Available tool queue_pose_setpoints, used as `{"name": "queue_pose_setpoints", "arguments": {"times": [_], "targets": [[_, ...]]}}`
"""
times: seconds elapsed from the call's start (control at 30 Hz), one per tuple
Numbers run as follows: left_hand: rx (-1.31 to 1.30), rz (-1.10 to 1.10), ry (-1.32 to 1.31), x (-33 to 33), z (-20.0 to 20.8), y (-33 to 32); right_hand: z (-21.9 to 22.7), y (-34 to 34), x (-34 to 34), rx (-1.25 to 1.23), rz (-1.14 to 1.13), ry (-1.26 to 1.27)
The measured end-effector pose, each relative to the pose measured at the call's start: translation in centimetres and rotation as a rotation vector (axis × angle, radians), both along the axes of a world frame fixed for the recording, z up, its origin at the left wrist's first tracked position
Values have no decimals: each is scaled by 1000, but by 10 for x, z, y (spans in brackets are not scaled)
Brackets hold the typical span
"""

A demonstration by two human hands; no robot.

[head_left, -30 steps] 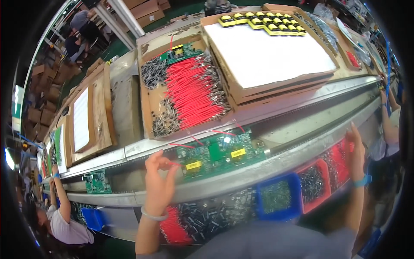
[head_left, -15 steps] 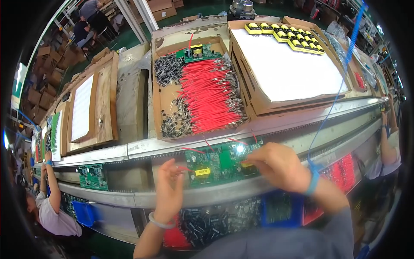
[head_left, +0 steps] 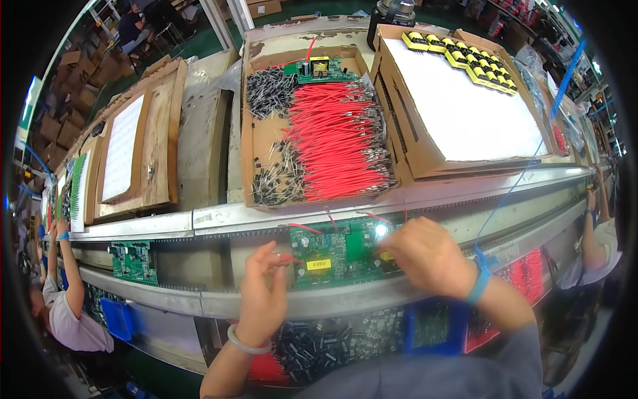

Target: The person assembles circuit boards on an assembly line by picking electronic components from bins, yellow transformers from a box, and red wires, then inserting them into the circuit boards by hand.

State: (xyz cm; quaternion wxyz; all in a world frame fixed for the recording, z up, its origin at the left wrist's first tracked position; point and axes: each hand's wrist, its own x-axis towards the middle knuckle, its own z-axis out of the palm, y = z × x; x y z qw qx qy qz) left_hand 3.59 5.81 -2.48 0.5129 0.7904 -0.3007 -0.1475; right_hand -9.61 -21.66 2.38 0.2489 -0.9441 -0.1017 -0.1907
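Observation:
A green circuit board with yellow parts and red wires lies on the metal rail track in front of me. At its left end my left hand is closed in a pinch on a red wire. My right hand, a blue band on its wrist, bends over the board's right end. Its fingers are pressed together beside a yellow part; what they hold, if anything, is hidden. Behind the track, a cardboard tray carries a bundle of red wires, small black leaded parts and another assembled board.
Yellow-and-black transformers stand on a white sheet at the back right. Another green board sits on the track to the left. Below the track are a blue bin and loose dark parts. Co-workers' arms reach in at both sides.
The view has shifted slightly, with the trays now further right in the picture. Both hands stay at the same ends of the board. The co-worker's arm at left has moved further left.

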Motion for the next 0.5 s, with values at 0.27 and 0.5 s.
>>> {"name": "queue_pose_setpoints", "arguments": {"times": [0.27, 0.5], "targets": [[-3, -11, 5, 0, 0, 2, 5, 5, 1, -76, 11, 34], [81, -180, 63, 5, 11, 2, 40, 23, -28, -227, -27, -86]]}}
